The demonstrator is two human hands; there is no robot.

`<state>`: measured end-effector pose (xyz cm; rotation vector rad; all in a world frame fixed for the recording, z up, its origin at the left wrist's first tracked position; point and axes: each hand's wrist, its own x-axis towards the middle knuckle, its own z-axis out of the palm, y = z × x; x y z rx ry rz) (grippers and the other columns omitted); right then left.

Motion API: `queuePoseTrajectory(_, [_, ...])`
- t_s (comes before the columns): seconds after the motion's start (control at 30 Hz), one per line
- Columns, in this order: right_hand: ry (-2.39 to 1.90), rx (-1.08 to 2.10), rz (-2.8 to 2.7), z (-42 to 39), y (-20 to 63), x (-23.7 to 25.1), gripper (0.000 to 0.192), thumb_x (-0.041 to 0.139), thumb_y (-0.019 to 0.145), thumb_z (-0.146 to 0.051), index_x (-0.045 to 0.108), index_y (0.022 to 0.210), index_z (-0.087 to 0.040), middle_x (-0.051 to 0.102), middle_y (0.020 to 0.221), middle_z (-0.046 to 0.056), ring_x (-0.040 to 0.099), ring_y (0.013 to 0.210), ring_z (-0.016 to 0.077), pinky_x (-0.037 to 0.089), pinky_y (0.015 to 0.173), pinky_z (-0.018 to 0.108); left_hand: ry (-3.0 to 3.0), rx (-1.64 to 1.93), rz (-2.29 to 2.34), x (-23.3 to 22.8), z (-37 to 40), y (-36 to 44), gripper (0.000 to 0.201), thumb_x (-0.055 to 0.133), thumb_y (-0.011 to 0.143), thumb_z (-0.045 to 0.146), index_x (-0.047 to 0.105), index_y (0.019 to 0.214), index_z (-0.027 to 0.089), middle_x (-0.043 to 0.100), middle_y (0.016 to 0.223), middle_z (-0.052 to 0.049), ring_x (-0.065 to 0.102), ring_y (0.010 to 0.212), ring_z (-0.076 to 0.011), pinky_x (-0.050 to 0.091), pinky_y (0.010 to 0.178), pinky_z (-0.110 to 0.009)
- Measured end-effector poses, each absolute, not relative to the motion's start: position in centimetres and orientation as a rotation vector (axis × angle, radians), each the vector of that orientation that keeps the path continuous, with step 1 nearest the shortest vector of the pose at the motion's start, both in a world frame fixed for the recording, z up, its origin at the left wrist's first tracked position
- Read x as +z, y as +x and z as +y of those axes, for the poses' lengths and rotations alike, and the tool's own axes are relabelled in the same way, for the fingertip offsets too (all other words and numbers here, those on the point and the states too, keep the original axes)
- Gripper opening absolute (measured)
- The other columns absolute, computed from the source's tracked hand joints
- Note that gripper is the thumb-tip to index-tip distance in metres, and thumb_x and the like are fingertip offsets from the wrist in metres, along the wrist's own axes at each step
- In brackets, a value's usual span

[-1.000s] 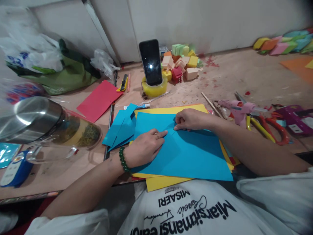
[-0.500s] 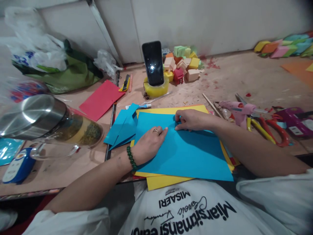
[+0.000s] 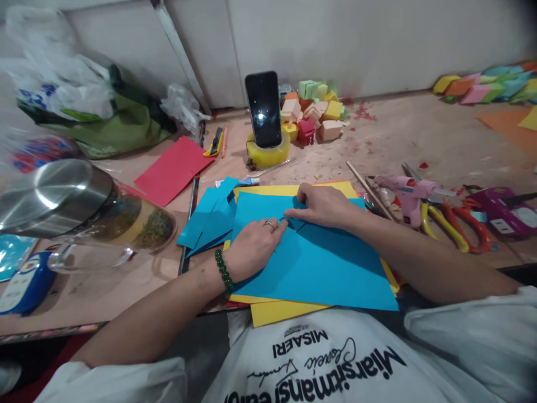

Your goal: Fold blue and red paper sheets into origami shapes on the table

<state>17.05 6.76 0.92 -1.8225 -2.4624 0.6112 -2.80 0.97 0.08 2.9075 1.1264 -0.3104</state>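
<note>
A large blue paper sheet [image 3: 323,268] lies on top of yellow sheets [image 3: 277,313] at the table's near edge. My left hand [image 3: 254,249], with a ring and a green bead bracelet on the wrist, rests flat on the blue sheet and presses it down. My right hand [image 3: 321,204] lies on the sheet's far part, fingertips pinching a small fold of it close to my left fingertips. More blue paper pieces [image 3: 207,218] lie just left of the sheet.
A tilted glass jar with steel lid [image 3: 79,215] lies at the left. A phone [image 3: 263,109] stands in a tape roll. Behind it are foam blocks [image 3: 314,106]; to the right a pink glue gun [image 3: 405,187], scissors [image 3: 457,224]; red paper [image 3: 174,168] at the back left.
My right hand has slid left along the blue sheet toward my left fingertips, raising a small fold. My left hand stays pressed on the sheet.
</note>
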Motion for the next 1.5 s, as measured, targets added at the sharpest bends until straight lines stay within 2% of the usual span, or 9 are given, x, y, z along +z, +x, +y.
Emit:
queuePoseTrajectory(0.23, [-1.77, 0.669, -2.491, 6.7, 16.8, 0.8, 0.038, 0.063, 0.08, -0.049, 0.054, 0.102, -0.019, 0.067, 0.09, 0.006, 0.058, 0.074, 0.0201, 0.029, 0.056, 0.027, 2.93, -0.344, 1.146, -0.1, 0.7, -2.8, 0.042, 0.034, 0.099, 0.013, 0.041, 0.14, 0.007, 0.063, 0.106, -0.016, 0.062, 0.089, -0.0234, 0.049, 0.071, -0.034])
queuePoseTrajectory(0.63, [-1.653, 0.929, -2.384, 9.0, 18.5, 0.4, 0.018, 0.057, 0.08, -0.027, 0.059, 0.095, -0.018, 0.062, 0.073, 0.001, 0.055, 0.066, 0.0148, 0.037, 0.06, 0.024, 2.909, -0.307, 1.145, 0.1, 0.6, -2.7, 0.046, 0.035, 0.094, 0.004, 0.042, 0.139, 0.007, 0.063, 0.108, -0.017, 0.063, 0.092, -0.0239, 0.05, 0.071, -0.035])
queuePoseTrajectory(0.73, [-1.707, 0.88, -2.348, 8.5, 18.0, 0.4, 0.03, 0.054, 0.085, -0.045, 0.059, 0.097, -0.018, 0.065, 0.078, 0.004, 0.058, 0.07, 0.0175, 0.037, 0.059, 0.026, 2.933, -0.326, 1.135, 0.3, 0.7, -2.7, 0.046, 0.035, 0.093, 0.004, 0.041, 0.139, 0.007, 0.064, 0.109, -0.017, 0.063, 0.091, -0.0227, 0.05, 0.073, -0.034])
queuePoseTrajectory(0.83, [-1.8, 0.66, -2.436, 7.5, 17.2, 0.7, 0.051, 0.061, 0.078, -0.059, 0.056, 0.108, -0.019, 0.069, 0.092, 0.009, 0.061, 0.08, 0.0239, 0.034, 0.059, 0.028, 2.942, -0.301, 1.138, 0.3, 0.8, -2.7, 0.043, 0.036, 0.095, 0.007, 0.042, 0.138, 0.007, 0.064, 0.106, -0.016, 0.063, 0.089, -0.0225, 0.05, 0.072, -0.034])
queuePoseTrajectory(0.97, [-1.804, 0.625, -2.522, 7.1, 16.8, 0.9, 0.049, 0.06, 0.081, -0.055, 0.054, 0.113, -0.019, 0.069, 0.097, 0.011, 0.063, 0.084, 0.0266, 0.032, 0.059, 0.029, 2.93, -0.261, 1.207, 0.3, 0.3, -2.6, 0.035, 0.038, 0.097, 0.011, 0.049, 0.129, 0.009, 0.065, 0.098, -0.014, 0.064, 0.086, -0.0221, 0.052, 0.07, -0.032])
queuePoseTrajectory(1.2, [-1.783, 0.671, -2.484, 7.3, 17.7, 0.6, 0.04, 0.059, 0.083, -0.046, 0.055, 0.113, -0.02, 0.069, 0.091, 0.007, 0.061, 0.075, 0.0212, 0.032, 0.058, 0.028, 2.981, -0.22, 1.362, 0.1, -1.7, -2.4, 0.025, 0.038, 0.095, 0.004, 0.063, 0.1, 0.006, 0.068, 0.082, -0.014, 0.067, 0.072, -0.021, 0.052, 0.06, -0.03])
queuePoseTrajectory(1.3, [-1.796, 0.676, -2.444, 6.7, 17.1, 0.6, 0.047, 0.058, 0.083, -0.052, 0.052, 0.116, -0.019, 0.069, 0.09, 0.007, 0.062, 0.076, 0.0225, 0.032, 0.057, 0.028, 3.039, -0.159, 1.376, -0.3, -2.1, -2.3, 0.028, 0.037, 0.094, 0.0, 0.063, 0.104, 0.002, 0.068, 0.079, -0.015, 0.067, 0.069, -0.0206, 0.053, 0.059, -0.03])
queuePoseTrajectory(1.4, [-1.757, 0.573, -2.454, 6.1, 16.1, 0.6, 0.062, 0.061, 0.078, -0.061, 0.05, 0.121, -0.018, 0.068, 0.108, 0.012, 0.063, 0.09, 0.0278, 0.035, 0.06, 0.03, 3.107, -0.132, 1.348, -0.7, -2.2, -2.3, 0.03, 0.037, 0.092, -0.002, 0.061, 0.111, -0.002, 0.068, 0.078, -0.015, 0.067, 0.07, -0.0213, 0.053, 0.058, -0.031])
queuePoseTrajectory(1.5, [-1.706, 0.591, -2.496, 6.1, 15.6, 0.7, 0.063, 0.064, 0.077, -0.057, 0.048, 0.124, -0.019, 0.064, 0.118, 0.013, 0.062, 0.097, 0.029, 0.038, 0.065, 0.031, 3.15, -0.132, 1.338, -0.9, -2.2, -2.3, 0.034, 0.037, 0.089, -0.005, 0.06, 0.113, -0.002, 0.067, 0.078, -0.015, 0.066, 0.072, -0.0215, 0.053, 0.058, -0.03])
